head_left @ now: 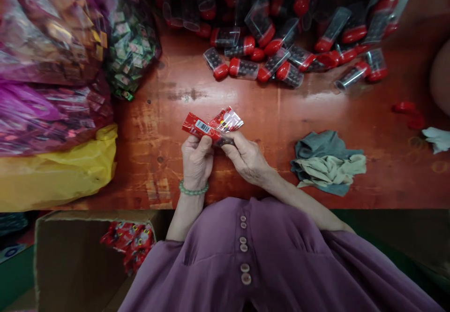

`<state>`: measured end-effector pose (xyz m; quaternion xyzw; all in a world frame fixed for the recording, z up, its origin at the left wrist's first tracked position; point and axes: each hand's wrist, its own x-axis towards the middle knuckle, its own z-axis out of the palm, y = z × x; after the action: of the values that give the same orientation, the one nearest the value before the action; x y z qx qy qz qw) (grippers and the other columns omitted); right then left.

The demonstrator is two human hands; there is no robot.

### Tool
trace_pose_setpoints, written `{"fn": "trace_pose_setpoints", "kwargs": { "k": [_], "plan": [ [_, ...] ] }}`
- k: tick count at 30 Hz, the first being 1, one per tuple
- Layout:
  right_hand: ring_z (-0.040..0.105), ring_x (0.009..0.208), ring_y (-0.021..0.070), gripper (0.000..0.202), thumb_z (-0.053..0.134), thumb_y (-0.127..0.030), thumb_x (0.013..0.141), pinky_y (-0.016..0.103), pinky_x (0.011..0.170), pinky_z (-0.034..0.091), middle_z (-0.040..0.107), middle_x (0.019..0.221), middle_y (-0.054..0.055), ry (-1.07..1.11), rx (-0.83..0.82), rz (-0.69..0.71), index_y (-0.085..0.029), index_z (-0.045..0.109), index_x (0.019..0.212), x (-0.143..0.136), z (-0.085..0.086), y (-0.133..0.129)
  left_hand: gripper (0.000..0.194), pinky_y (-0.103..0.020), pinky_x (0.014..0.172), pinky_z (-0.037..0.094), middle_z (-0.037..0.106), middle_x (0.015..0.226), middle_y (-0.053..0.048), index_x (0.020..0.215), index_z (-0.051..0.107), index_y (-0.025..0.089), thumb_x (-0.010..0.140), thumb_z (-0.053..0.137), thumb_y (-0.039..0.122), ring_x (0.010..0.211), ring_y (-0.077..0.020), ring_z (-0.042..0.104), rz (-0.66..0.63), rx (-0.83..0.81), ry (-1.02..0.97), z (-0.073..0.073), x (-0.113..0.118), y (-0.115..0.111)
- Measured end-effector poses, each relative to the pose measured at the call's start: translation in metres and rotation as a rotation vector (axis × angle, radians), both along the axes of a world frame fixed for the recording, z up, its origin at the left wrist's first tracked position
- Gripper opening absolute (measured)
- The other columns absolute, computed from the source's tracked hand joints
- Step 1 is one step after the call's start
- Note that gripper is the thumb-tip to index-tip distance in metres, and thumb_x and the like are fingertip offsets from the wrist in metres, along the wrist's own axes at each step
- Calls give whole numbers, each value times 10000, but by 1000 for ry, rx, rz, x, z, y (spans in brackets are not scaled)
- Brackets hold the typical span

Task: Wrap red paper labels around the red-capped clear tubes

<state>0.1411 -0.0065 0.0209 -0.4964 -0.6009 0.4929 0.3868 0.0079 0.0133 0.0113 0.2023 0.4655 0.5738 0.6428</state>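
Above the table, both of my hands are closed on a red packet (194,123) that carries a white barcode label. My left hand (197,162), with a green bead bracelet (193,188) on its wrist, pinches it between thumb and fingers. At its right end, my right hand (249,158) grips a part with dark contents (225,140), partly hidden by the fingers. Behind this packet, a red and silvery printed wrapper (228,119) sticks out at an angle; which hand holds it, I cannot tell.
Clear tubes with red caps and dark balls (245,68) lie heaped at the back. Plastic bags of small packets (130,44) and a yellow bag (59,171) line the left. Crumpled cloths (328,162) lie right. Below the table edge, a cardboard box (70,255) holds red wrappers (131,241).
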Motion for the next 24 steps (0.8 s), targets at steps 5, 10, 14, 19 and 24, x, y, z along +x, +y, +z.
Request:
{"fn": "trace_pose_setpoints", "kwargs": {
  "k": [5,10,14,19,24],
  "plan": [
    [462,599,105,222,430,-411,1009,252,584,401,512,704,-32,30,-61,-52,-214,532,1015,-4,3,-7,368,-187,649,547,738,674,24,703,750,199,536,925,476,587,-66,635,-13,6,-32,-2,7,-2],
    [386,480,70,355,452,-576,972,210,455,366,438,630,-73,343,-284,-65,-226,478,915,-15,-5,-8,333,-264,686,596,763,753,-2,776,753,210,657,856,504,691,-137,702,-58,8,10,-4,9,-4],
    [303,391,42,399,469,-627,941,197,409,392,431,605,-110,582,-419,36,-228,451,933,-16,-16,-2,360,-307,746,610,782,873,-41,834,750,197,675,843,506,788,-172,728,-124,-4,30,-3,5,-2],
    [453,528,73,256,505,-477,962,207,520,428,499,684,-63,248,-188,-8,-223,488,979,-11,-14,0,365,-314,811,585,782,854,-36,858,763,210,642,871,484,822,-177,728,-123,42,23,-1,2,-1],
    [572,704,142,182,525,-344,946,288,682,490,618,844,20,-96,40,-40,-209,506,1065,-8,-10,0,363,-236,710,547,738,703,30,725,738,204,526,937,433,621,-91,654,-31,35,10,-6,0,2]
  ]
}}
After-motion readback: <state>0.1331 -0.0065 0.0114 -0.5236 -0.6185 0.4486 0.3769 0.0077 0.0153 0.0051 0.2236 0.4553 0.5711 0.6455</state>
